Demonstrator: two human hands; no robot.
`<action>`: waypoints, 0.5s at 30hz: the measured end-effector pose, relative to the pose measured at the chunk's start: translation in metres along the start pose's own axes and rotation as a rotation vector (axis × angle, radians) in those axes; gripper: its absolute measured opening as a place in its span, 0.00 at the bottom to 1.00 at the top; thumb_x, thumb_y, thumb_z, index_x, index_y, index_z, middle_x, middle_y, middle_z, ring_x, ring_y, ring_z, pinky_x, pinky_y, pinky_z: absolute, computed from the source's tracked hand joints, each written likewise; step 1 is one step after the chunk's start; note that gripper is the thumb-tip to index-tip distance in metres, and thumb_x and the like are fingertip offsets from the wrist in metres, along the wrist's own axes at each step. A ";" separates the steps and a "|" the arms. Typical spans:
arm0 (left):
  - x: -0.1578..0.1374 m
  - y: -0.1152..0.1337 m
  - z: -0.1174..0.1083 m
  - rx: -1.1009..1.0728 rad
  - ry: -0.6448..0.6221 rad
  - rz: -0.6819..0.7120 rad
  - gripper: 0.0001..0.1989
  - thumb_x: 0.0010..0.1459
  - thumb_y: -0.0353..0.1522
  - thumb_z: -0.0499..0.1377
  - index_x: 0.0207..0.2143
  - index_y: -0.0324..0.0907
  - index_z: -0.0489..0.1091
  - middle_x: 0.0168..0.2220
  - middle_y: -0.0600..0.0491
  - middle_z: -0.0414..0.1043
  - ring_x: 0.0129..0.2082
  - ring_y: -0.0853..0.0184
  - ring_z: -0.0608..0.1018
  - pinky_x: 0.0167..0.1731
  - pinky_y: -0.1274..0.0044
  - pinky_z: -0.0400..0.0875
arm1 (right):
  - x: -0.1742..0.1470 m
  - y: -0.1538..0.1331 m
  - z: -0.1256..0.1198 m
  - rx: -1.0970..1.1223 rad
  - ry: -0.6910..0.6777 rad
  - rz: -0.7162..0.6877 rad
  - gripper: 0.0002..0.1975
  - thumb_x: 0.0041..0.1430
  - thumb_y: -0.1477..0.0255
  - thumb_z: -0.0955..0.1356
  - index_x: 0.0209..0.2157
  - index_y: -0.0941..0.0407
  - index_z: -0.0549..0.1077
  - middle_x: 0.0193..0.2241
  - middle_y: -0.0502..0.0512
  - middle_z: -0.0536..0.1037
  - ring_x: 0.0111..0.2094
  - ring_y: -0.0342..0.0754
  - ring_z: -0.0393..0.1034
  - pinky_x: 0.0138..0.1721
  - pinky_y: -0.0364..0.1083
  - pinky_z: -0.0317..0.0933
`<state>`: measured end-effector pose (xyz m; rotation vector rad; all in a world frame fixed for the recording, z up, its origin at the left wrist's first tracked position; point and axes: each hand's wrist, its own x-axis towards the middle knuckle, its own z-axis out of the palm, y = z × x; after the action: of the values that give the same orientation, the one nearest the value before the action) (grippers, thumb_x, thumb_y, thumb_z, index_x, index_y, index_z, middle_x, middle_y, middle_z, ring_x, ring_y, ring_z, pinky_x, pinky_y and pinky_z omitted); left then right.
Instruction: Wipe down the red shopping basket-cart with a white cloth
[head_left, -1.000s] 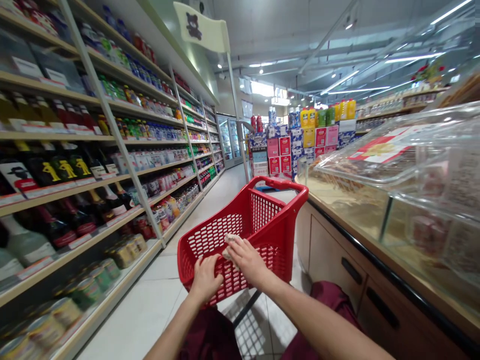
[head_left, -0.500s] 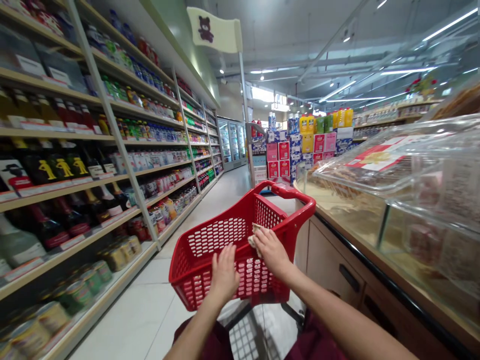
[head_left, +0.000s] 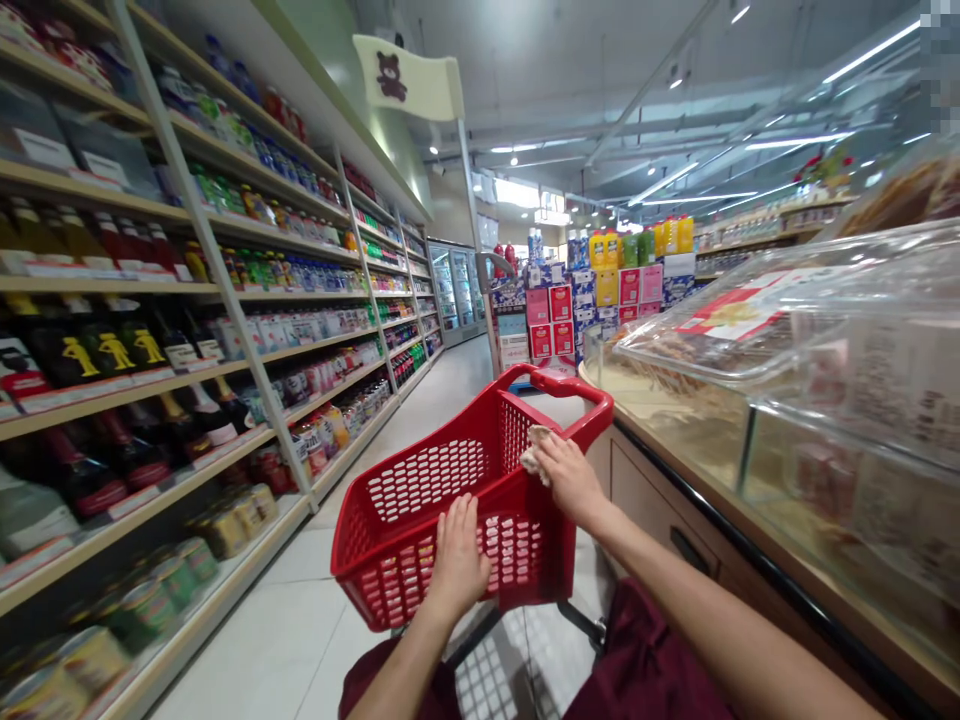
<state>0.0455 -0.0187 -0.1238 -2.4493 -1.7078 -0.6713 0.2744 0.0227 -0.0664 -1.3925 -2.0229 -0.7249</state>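
A small red cart [head_left: 538,592] stands on the pale tiled floor [head_left: 300,625], in front of the person's maroon-clad legs [head_left: 645,660]; a gridded shadow falls on the tiles beneath it. The right hand [head_left: 576,480] has its fingers bent over a crumpled whitish cloth [head_left: 534,458], holding it against the cart's near rim. The left hand [head_left: 459,550] lies on the same rim further left, fingers extended and close together, with nothing in its grasp. A pole rises beyond the cart to a cream flag [head_left: 427,82] with a bear on it.

Long shelves [head_left: 142,395] of bottles and cans line the left side of the aisle. On the right, a wood tabletop [head_left: 600,372] with glass panels carries clear packs [head_left: 720,330], above dark-handled drawers [head_left: 690,550]. Ahead are stacked boxes [head_left: 551,322] and glass-door fridges [head_left: 459,285], under a ceiling [head_left: 525,80] with strip lights.
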 end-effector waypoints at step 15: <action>-0.006 0.000 0.001 0.047 0.011 -0.002 0.38 0.38 0.23 0.48 0.57 0.31 0.47 0.60 0.43 0.47 0.60 0.61 0.47 0.58 0.65 0.42 | 0.002 0.015 -0.010 0.030 -0.012 0.101 0.22 0.51 0.82 0.57 0.47 0.58 0.67 0.52 0.59 0.64 0.53 0.53 0.55 0.50 0.53 0.49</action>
<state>0.0442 -0.0232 -0.1270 -2.4085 -1.7017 -0.6363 0.2896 0.0216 -0.0558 -1.4728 -1.9490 -0.6412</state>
